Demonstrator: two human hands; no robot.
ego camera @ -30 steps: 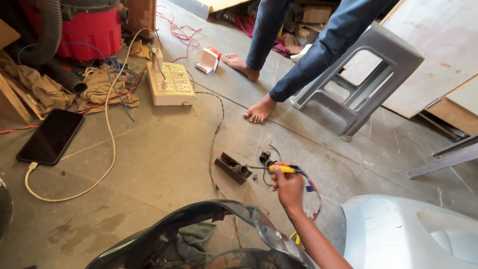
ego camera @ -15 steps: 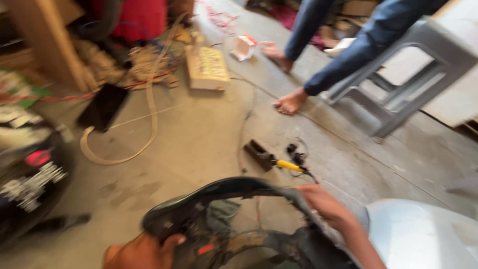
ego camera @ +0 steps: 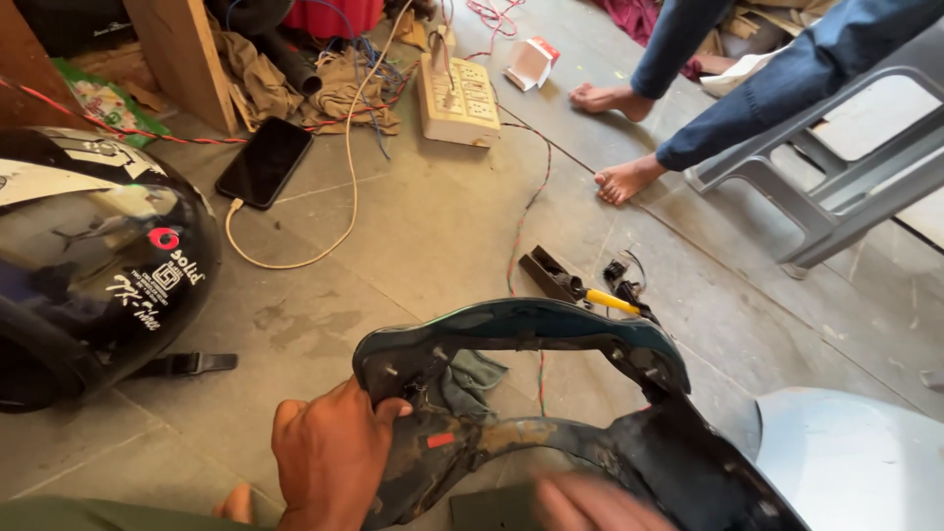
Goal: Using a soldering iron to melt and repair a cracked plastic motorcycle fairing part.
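Left hand (ego camera: 329, 457) now grips the left edge of the dark panel (ego camera: 551, 393), fingers curled over it; a second ago only the right hand showed, at the tool (ego camera: 605, 300). Right hand (ego camera: 590, 503), blurred, rests on the panel's lower part; its finger state cannot be told. The panel lies on the floor between both hands, beside the helmet (ego camera: 93, 265).

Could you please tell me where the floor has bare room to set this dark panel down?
Bare tile lies between the helmet, the white cable and the panel. Crowded around the power strip, phone and screwdriver.
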